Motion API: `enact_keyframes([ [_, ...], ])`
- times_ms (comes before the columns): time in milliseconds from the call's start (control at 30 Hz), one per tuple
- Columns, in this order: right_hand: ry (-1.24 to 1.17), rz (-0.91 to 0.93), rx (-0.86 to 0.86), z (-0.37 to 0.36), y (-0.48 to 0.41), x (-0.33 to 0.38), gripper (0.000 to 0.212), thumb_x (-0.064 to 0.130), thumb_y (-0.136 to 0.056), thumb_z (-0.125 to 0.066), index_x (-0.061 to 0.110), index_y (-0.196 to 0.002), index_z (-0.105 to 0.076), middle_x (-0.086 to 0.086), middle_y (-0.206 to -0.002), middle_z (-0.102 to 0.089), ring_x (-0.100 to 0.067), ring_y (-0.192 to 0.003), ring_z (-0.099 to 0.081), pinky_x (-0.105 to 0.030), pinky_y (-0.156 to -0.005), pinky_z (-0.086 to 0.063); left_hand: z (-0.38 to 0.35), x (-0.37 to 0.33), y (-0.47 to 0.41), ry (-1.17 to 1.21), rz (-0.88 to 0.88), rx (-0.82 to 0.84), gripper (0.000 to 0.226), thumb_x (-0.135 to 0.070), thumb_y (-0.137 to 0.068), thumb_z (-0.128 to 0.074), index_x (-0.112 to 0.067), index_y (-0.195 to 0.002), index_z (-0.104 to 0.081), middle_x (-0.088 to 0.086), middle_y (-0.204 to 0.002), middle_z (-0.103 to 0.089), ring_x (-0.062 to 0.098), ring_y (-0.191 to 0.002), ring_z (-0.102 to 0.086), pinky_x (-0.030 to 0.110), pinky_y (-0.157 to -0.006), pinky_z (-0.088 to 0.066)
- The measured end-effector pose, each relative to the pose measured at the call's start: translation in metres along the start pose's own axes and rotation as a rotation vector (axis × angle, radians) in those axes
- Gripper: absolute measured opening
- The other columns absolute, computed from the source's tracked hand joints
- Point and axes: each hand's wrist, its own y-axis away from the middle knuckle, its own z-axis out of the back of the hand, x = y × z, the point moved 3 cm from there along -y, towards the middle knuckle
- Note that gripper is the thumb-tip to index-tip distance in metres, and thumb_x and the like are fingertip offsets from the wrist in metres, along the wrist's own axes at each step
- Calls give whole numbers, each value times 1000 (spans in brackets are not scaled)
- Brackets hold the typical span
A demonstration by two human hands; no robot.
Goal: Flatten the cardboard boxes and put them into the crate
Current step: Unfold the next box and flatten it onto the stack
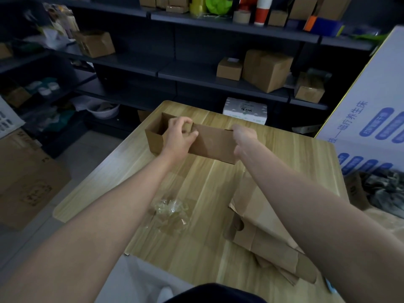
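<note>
A long brown cardboard box [213,143] lies across the far part of the wooden table [196,193], its left end open. My left hand [180,136] grips the box's top edge near that open end. My right hand [243,138] holds the box's right end, fingers wrapped over the corner. A pile of flattened cardboard [262,235] lies on the table's near right, partly under my right forearm. No crate can be made out for certain.
Crumpled clear tape [170,212] sits mid-table. Dark shelves [218,82] with small boxes stand behind the table. A large white printed carton [371,119] stands at right. Flat cardboard sheets [26,182] lie on the floor at left.
</note>
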Motion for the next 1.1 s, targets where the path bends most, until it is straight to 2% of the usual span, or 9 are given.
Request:
enact_keyframes([
  [167,-11,-9,-42,10,-15,-8,22,14,-97,-44,8,-115,-54,-2,-80,-46,-13,-67,-42,-28,-72,-40,3,1,0,135,31,32,10,-8,-90,-58,-17,-89,-62,2,-93,-65,19,-90,-64,33,-79,-57],
  [233,-40,-49,-61,15,-20,-11,15,13,-96,-44,8,-106,-54,-4,-91,-50,-15,-76,-47,-30,-74,-42,5,-1,3,290,85,67,12,-4,-92,-54,-13,-87,-62,6,-97,-66,21,-93,-65,28,-77,-57],
  [400,-139,-129,-75,24,-33,-17,17,16,-94,-46,10,-106,-57,-7,-111,-59,-23,-102,-58,-39,-93,-49,12,-4,4,788,234,121,19,-2,-96,-45,-15,-83,-51,7,-117,-65,20,-97,-65,41,-86,-55],
  [500,-194,-129,-81,28,-37,-19,18,12,-92,-45,9,-102,-59,-5,-102,-59,-21,-96,-58,-33,-87,-49,10,-7,5,1026,310,188,20,-2,-96,-42,-15,-84,-49,12,-93,-71,26,-91,-67,42,-87,-53],
  [600,-220,-114,-59,28,-33,-20,13,11,-90,-49,12,-78,-53,-2,-83,-51,-17,-76,-49,-32,-76,-44,12,-8,2,1142,405,130,19,-1,-96,-40,-12,-84,-50,7,-65,-61,26,-75,-65,43,-80,-56],
  [800,-409,-85,-16,31,-35,-20,21,10,-89,-53,15,-71,-63,0,-79,-58,-19,-75,-55,-36,-80,-51,29,-2,-1,1114,549,-77,17,-2,-96,-37,-6,-85,-49,1,-48,-33,12,-42,-43,34,-56,-58],
  [900,-426,-69,11,33,-40,-23,11,18,-87,-64,18,-77,-69,-1,-95,-66,-22,-91,-61,-42,-90,-51,33,-10,-3,994,546,-3,17,-17,-95,-38,-6,-90,-50,1,-56,-30,14,-47,-36,31,-47,-52],
  [1000,-455,-74,40,34,-46,-26,4,18,-84,-67,17,-82,-71,-1,-103,-69,-21,-97,-64,-41,-92,-52,32,-23,-4,372,435,222,51,-52,-86,-57,-15,-118,-46,-1,-88,-50,10,-64,-48,27,-49,-51],
  [1100,-423,-67,51,37,-54,-24,8,18,-85,-68,14,-91,-70,-1,-105,-70,-20,-95,-65,-40,-92,-52,25,-27,-1,49,235,289,28,-42,-80,-69,-24,-96,-54,-9,-96,-55,11,-90,-57,27,-64,-52],
])
